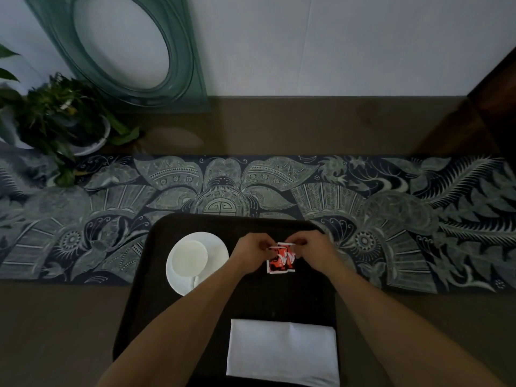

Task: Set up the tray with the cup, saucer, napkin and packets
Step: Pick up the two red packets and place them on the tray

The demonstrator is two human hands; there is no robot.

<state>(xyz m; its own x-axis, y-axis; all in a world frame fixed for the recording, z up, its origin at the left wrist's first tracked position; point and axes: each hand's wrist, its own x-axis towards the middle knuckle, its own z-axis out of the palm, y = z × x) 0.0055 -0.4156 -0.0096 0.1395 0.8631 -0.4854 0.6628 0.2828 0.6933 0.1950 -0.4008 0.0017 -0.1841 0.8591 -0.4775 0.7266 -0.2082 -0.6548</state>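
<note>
Two red packets (280, 259), overlapping, are pinched at their top edges by the left hand (252, 251) and the right hand (314, 251) over the dark tray (134, 317). One cup (190, 258) on one saucer (216, 251) and one folded white napkin (282, 350) (nearest edge) are also held there. The tray is set on a patterned runner (418, 219) across a brown table (307, 127), against a pale wall (335, 43), with one plant (55, 113).
</note>
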